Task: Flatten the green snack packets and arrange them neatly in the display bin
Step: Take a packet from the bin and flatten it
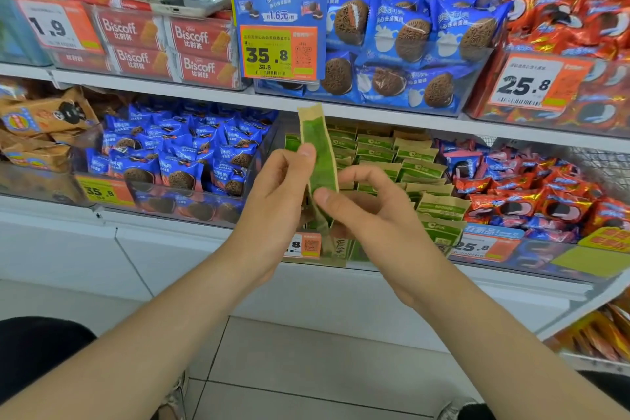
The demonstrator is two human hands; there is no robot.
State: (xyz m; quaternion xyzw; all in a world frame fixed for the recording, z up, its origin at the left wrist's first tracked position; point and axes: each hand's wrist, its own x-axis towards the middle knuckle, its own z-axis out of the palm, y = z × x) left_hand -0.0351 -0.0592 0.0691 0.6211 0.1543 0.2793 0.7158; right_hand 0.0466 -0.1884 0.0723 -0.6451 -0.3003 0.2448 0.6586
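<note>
I hold one green snack packet point(318, 153) upright in front of the lower shelf, seen nearly edge-on, its tan sealed end pointing up. My left hand point(278, 194) pinches its left edge with the thumb near the middle. My right hand point(371, 211) grips its lower part between thumb and fingers. Behind my hands stands the clear display bin point(474, 251) with several green and tan packets point(402, 160) standing in rows. The bin's front left part is hidden by my hands.
A bin of blue cookie packets point(184, 153) sits to the left of the green ones, and red and blue packets point(531, 191) lie to the right. The upper shelf point(191, 92) holds Biscoff boxes and blue cookie packs. Price tags point(279, 44) hang off the shelf fronts. Tiled floor lies below.
</note>
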